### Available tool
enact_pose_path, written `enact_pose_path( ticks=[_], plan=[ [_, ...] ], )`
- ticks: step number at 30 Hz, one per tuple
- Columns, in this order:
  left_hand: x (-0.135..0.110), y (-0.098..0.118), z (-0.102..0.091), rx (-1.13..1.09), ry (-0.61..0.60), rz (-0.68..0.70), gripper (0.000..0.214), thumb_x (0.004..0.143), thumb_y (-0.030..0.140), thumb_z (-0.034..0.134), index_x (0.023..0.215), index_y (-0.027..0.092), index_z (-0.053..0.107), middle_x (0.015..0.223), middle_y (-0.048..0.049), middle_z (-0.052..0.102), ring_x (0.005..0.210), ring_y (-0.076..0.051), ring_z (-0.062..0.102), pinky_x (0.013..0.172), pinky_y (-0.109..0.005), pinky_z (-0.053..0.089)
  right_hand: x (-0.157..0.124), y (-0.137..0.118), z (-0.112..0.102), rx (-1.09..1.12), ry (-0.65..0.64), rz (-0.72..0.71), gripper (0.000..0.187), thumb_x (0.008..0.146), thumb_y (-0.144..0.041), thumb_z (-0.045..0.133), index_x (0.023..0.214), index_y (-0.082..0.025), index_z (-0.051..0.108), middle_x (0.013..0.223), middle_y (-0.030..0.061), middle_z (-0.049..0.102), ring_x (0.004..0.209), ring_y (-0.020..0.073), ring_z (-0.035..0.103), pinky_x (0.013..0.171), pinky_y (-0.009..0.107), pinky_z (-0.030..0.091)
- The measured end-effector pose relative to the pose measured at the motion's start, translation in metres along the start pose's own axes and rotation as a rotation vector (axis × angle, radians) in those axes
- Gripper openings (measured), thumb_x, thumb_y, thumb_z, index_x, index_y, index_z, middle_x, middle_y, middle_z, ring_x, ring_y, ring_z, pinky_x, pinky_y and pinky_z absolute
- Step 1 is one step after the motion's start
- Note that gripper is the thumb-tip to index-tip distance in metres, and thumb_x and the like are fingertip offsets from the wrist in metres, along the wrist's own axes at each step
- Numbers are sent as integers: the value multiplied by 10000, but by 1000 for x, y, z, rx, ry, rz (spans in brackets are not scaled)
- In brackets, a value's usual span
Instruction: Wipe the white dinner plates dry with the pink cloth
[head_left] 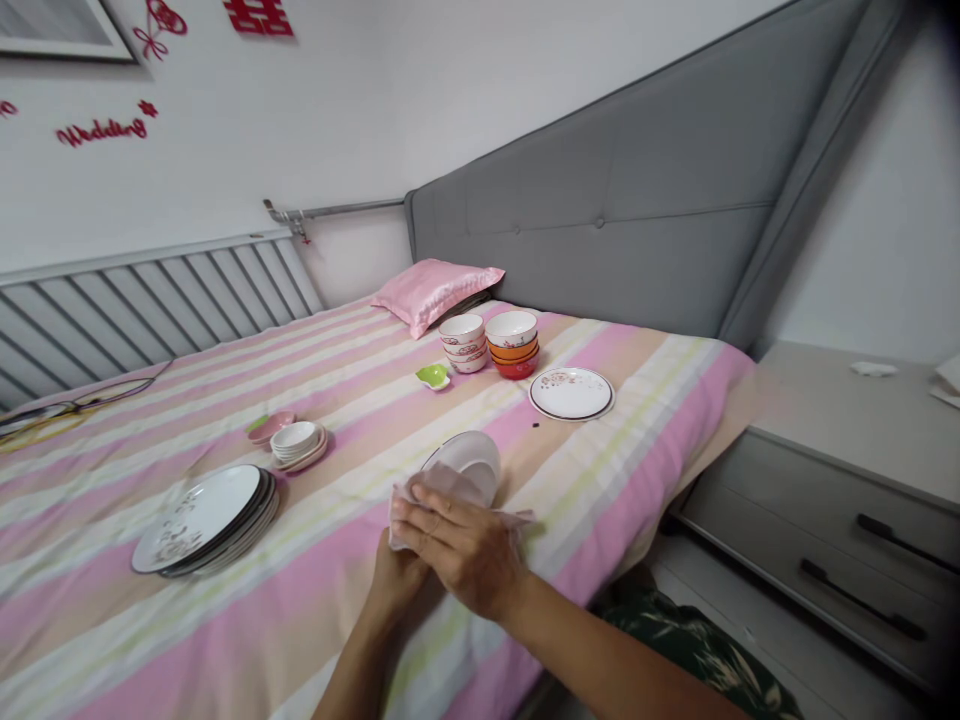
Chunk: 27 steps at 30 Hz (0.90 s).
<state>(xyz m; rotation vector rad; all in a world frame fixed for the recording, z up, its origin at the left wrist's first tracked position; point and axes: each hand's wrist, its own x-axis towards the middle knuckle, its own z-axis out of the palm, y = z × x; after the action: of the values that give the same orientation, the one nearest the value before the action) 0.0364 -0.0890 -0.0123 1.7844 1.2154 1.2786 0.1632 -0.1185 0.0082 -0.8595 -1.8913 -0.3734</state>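
Note:
A white plate [472, 462] is held up on edge over the striped bed sheet [352, 380]. My right hand [461, 548] lies over it, fingers pressing a pale pink cloth [450, 488] against the plate's face. My left hand [397, 580] sits underneath and behind the right one, gripping the plate's lower edge; its fingers are mostly hidden. Both forearms come in from the bottom of the view.
On the bed stand a stack of patterned plates [206, 520], small saucers and a cup [296, 443], a green dish [433, 376], two stacks of bowls [491, 343], a single plate [571, 393] and a pink pillow [435, 287]. A grey nightstand [832, 480] is right.

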Motion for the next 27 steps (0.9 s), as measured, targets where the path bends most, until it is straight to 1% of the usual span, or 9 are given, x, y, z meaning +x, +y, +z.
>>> enact_pose_path(
  ticks=[1, 3, 6, 9, 13, 16, 18, 22, 27],
  plan=[
    [2, -1, -1, 6, -53, -8, 241, 627, 346, 712, 637, 113, 653, 553, -60, 623, 523, -206, 591, 426, -268, 466, 2, 3, -2, -7, 12, 28, 330, 864, -137, 513, 1181, -189, 590, 1252, 13, 576, 1236, 202, 462, 1031, 315, 408],
    [6, -1, -3, 18, -124, -33, 249, 590, 320, 741, 615, 103, 622, 512, -31, 601, 460, -161, 546, 399, -238, 441, 5, 11, -4, -24, 50, 117, 356, 878, -126, 473, 1207, -217, 576, 1276, -3, 555, 1260, 207, 434, 1030, 343, 410],
    [8, -2, -5, 24, -153, -51, 320, 625, 336, 726, 791, 74, 644, 677, -69, 676, 573, -193, 608, 515, -271, 510, 9, 23, -6, -8, 128, 277, 362, 890, -132, 449, 1206, -254, 579, 1279, -13, 551, 1269, 191, 423, 1033, 357, 409],
    [8, -3, -4, 25, -171, -78, 403, 635, 355, 725, 898, 62, 641, 777, -108, 702, 681, -246, 648, 608, -319, 540, 10, 35, -7, 88, 166, 429, 352, 904, -173, 435, 1225, -240, 565, 1293, 11, 539, 1265, 176, 428, 1072, 374, 360],
    [9, -5, -3, 20, -166, -105, 444, 641, 373, 726, 941, 58, 637, 839, -141, 708, 745, -283, 661, 649, -354, 548, 4, 54, -9, 230, 156, 665, 365, 901, -199, 396, 1229, -224, 555, 1271, 28, 561, 1216, 173, 472, 1038, 368, 377],
    [8, -5, -3, 23, -167, -112, 454, 646, 375, 725, 955, 54, 638, 858, -154, 708, 770, -296, 665, 662, -363, 550, -5, 70, -9, 333, 128, 885, 348, 877, -248, 408, 1177, -205, 578, 1195, 59, 607, 1116, 196, 538, 974, 368, 409],
    [7, -3, -2, 23, -187, -120, 447, 652, 378, 721, 954, 58, 644, 870, -153, 711, 786, -297, 667, 682, -366, 550, -10, 80, -8, 400, 110, 992, 325, 866, -280, 404, 1118, -189, 588, 1126, 79, 629, 1054, 207, 561, 934, 366, 420],
    [6, 1, 0, 37, -286, -190, 439, 653, 391, 729, 960, 84, 661, 912, -133, 717, 833, -285, 668, 735, -352, 546, -17, 92, -5, 444, 96, 1049, 273, 853, -308, 390, 1015, -191, 576, 1005, 71, 635, 954, 202, 572, 856, 345, 432],
    [10, -8, -1, 36, -284, -284, 518, 640, 417, 742, 1025, 85, 642, 991, -140, 701, 912, -291, 651, 783, -360, 532, -21, 97, -2, 514, 69, 1064, 244, 853, -344, 380, 945, -208, 560, 909, 41, 624, 882, 185, 566, 793, 306, 437]
  ],
)
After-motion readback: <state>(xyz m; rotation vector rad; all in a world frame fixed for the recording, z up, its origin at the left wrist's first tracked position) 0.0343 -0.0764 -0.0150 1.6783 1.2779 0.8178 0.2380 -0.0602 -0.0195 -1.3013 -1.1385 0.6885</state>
